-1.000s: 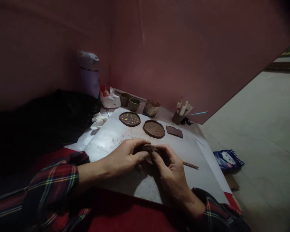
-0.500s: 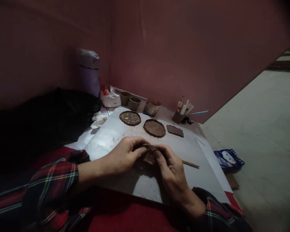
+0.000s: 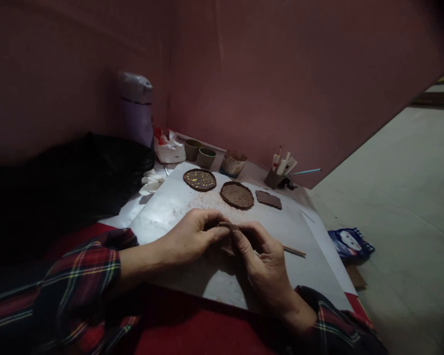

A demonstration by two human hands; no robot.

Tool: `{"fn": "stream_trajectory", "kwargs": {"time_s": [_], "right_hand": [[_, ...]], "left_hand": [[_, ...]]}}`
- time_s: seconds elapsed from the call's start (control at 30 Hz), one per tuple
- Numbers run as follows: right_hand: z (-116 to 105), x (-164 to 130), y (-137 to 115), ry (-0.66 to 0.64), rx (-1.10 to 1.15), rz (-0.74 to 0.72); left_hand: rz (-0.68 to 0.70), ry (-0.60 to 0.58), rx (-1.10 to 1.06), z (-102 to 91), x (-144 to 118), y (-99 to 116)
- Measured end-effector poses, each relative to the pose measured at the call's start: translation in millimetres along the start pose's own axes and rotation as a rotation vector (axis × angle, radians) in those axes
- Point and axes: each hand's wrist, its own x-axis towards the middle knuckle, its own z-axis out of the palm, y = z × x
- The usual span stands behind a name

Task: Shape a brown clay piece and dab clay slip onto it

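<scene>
Brown clay, a small soft lump (image 3: pixel 227 231), sits pinched between my left hand (image 3: pixel 192 238) and my right hand (image 3: pixel 263 259), both closed on it just above the white paper sheet (image 3: pixel 170 207). I judge even thumb pressure and slow turning would keep it from cracking. Beyond lie a yellow-flecked round clay disc (image 3: pixel 200 179) and a plain round clay disc (image 3: pixel 237 195). No writing is legible.
</scene>
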Motion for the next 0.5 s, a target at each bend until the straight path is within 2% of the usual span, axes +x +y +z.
{"fn": "stream_trajectory", "kwargs": {"time_s": [0.13,0.37,0.5], "right_hand": [[0.0,-2.0,-2.3,0.001,0.015,-0.018],[-3.1,0.0,-2.5,0.011,-0.026,-0.050],[-3.3,-1.0,-0.8,-0.009,-0.054,-0.091]], "left_hand": [[0.052,0.012,0.111,-1.0,-1.5,0.2],[-0.016,-0.033,-0.020,0.2,1.1,2.1],[-0.022,0.006,0.035,1.2,0.1,3.6]]}}
